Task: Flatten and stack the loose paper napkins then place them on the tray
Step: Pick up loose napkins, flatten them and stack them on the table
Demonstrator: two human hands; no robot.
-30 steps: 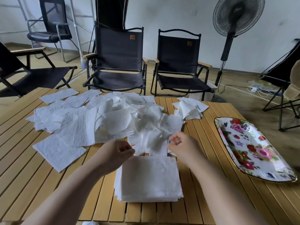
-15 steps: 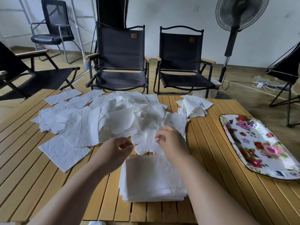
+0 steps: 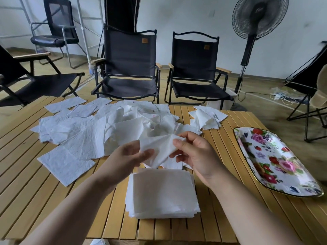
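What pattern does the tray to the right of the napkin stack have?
The tray is white with red, pink and purple flowers and a gold rim, seen in the head view.

Left hand [image 3: 129, 159] and right hand [image 3: 197, 156] raised, fingers pinching.

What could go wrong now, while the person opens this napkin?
The crumpled napkin is pinched between left hand and right hand; pulling it flat too hard may tear it. The stack below already has uneven edges, so a creased sheet could make it slip. The fan, if running, might scatter the loose napkins.
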